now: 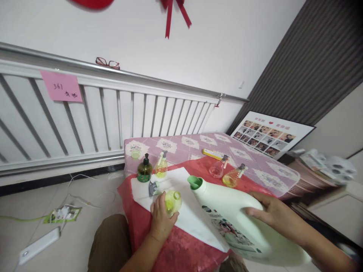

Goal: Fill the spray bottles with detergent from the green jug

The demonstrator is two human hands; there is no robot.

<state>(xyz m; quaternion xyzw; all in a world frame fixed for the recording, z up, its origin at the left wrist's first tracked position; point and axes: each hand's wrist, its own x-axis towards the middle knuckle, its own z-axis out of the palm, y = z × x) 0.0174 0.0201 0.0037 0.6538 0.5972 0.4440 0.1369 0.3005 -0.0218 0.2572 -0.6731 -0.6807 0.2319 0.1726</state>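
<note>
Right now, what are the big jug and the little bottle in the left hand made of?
The big jug looks like opaque plastic with a smooth, soft sheen; its rounded sides and green spout look molded. The little bottle in the left hand looks see-through and shiny, so it's probably clear plastic or glass; the look alone can't settle which.

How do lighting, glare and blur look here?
Head view: light soft and fairly even, no harsh glare on the pale-green plastic jug; head view: the rectangular pink paper note is sharp enough to read "361"; head view: the whitish plastic-wrapped bundle at right looks smeared, and the top-right corner falls into black.
</note>
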